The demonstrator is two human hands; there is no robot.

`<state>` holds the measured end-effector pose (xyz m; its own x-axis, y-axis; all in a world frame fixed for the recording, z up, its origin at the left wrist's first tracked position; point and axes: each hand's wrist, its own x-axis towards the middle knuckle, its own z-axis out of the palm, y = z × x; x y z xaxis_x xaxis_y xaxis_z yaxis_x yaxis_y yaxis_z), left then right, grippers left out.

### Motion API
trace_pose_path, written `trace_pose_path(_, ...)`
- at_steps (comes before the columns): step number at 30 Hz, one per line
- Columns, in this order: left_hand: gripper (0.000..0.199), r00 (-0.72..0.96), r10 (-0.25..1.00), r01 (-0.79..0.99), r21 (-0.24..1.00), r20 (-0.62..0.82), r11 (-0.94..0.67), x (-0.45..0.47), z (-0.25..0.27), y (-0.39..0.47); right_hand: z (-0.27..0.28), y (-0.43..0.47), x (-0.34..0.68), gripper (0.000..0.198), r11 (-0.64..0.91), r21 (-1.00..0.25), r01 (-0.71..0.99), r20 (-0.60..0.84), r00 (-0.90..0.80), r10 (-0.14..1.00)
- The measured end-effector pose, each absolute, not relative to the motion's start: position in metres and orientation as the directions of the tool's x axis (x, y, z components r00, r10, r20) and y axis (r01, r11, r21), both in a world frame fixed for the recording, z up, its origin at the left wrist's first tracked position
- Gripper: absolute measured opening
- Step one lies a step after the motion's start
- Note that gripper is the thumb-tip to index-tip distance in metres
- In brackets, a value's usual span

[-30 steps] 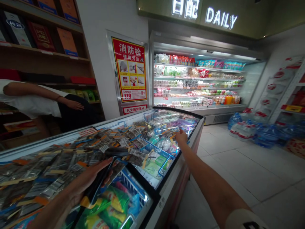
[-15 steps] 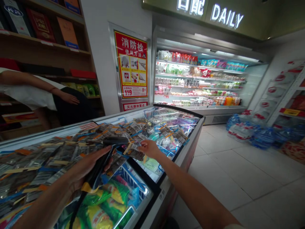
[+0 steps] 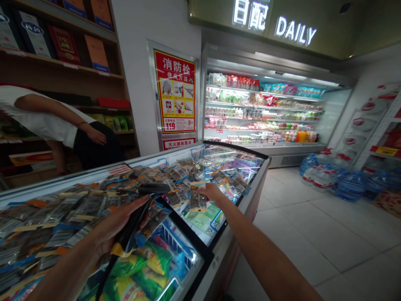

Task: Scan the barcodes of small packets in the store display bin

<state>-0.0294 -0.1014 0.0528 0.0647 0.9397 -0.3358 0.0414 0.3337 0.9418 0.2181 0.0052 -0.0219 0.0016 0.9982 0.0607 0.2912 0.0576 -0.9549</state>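
Observation:
A black handheld barcode scanner [image 3: 153,189] with a yellow band is gripped in my left hand [image 3: 113,223], its head facing right over the freezer and its cord hanging down. My right hand [image 3: 213,193] pinches the edge of a small clear packet [image 3: 197,201] with dark contents and a pale-yellow strip, just right of the scanner head. Many similar packets [image 3: 84,205] cover the glass top in an overlapping spread. One more packet [image 3: 156,218] shows beside the scanner handle; whether my left fingers touch it I cannot tell.
Under the glass of the chest freezer [image 3: 216,261] lie green-yellow bags [image 3: 134,267] and a blue basket [image 3: 180,240]. A person [image 3: 59,115] bends at the shelves on the left. A lit display fridge [image 3: 263,146] and water bottles [image 3: 347,182] stand beyond.
My right hand has moved slightly right, and the packet in it now hangs more upright, away from the scanner. The left hand keeps its hold on the scanner. The view has shifted a little.

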Motion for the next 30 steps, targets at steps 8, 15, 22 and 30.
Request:
trace_pose_path(8, 0.037, 0.15, 0.944, -0.047, 0.951, -0.295, 0.305, 0.003, 0.058, -0.092, -0.028, 0.023, 0.249, 0.024, 0.05, -0.9, -0.434, -0.069, 0.253, 0.965)
trace_pose_path(15, 0.035, 0.226, 0.962, -0.146, 0.972, -0.151, 0.186, 0.059, 0.051, -0.059, -0.046, 0.034, 0.269, 0.025, 0.171, -0.76, -0.627, -0.144, 0.419, 0.896)
trace_pose_path(22, 0.033, 0.233, 0.967, -0.129, 0.983, -0.099, 0.132, 0.074, 0.039, -0.06, -0.043, 0.032, 0.271, 0.027, 0.225, -0.701, -0.676, -0.121, 0.424, 0.898)
trace_pose_path(30, 0.033, 0.255, 0.957, -0.061, 0.986, -0.135, 0.155, 0.079, 0.04, -0.066, -0.044, 0.028, 0.269, 0.022, 0.194, -0.716, -0.67, -0.149, 0.418, 0.896)
